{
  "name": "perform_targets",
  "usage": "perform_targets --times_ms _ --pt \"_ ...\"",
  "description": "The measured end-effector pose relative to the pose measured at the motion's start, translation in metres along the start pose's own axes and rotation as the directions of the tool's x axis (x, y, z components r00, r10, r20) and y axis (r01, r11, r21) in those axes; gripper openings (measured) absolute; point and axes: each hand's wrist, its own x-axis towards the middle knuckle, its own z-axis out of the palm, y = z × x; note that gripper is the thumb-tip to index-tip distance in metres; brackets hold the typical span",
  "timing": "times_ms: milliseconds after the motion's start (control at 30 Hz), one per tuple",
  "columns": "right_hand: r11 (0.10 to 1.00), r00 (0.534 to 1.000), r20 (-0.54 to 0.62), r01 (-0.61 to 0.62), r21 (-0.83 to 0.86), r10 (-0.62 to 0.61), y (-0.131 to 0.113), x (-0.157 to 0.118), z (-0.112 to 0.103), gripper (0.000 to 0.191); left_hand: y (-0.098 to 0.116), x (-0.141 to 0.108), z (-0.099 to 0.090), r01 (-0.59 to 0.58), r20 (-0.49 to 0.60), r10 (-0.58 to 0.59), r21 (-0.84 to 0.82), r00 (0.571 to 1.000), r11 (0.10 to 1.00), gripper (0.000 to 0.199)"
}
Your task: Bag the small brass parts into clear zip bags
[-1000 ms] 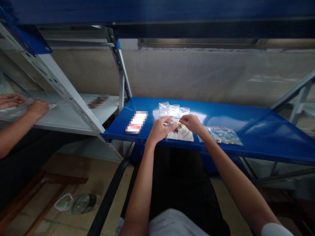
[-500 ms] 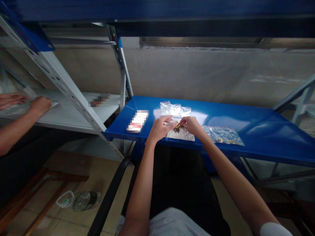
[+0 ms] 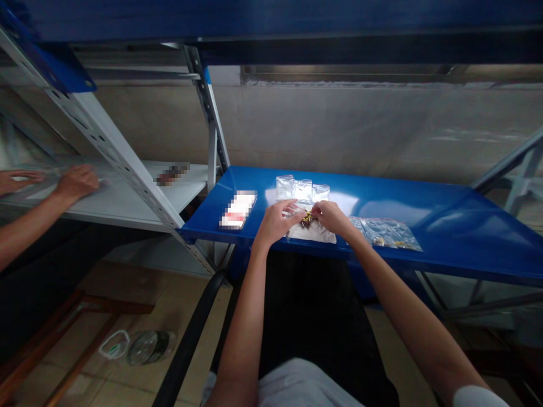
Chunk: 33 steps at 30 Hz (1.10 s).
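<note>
My left hand [image 3: 275, 221] rests at the left side of a pale, flat cloth or bag [image 3: 316, 234] near the table's front edge, its thumb stretched apart from the fingers. On the pale piece lies a small heap of brown and yellow bits [image 3: 306, 221], too small to name. My right hand [image 3: 332, 216] is closed at the right of this heap, fingertips pinched together; what they hold is too small to make out. Just behind both hands are three small clear zip bags [image 3: 302, 190]. To the right, larger clear zip bags [image 3: 390, 233] contain yellowish bits.
A pixelated phone-like thing [image 3: 238, 210] lies left on the blue table [image 3: 458, 226]. A metal post [image 3: 114, 147] separates it from a white shelf [image 3: 127, 212], where another person's hands [image 3: 77, 182] handle clear plastic. A blue shelf [image 3: 297, 28] hangs overhead. A plastic bottle [image 3: 148, 347] lies on the floor.
My right hand has shifted very slightly right over the small bits; my left hand stays put. The other person's hands have moved a little apart on the white shelf.
</note>
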Motion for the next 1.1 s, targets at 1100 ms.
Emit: perform_targets --times_ms 1100 --pt "0.865 0.965 -0.136 0.262 0.428 -0.224 -0.031 -0.014 -0.058 0.025 0.007 0.002 0.008 -0.031 0.041 0.032 -0.012 0.999 0.999 0.052"
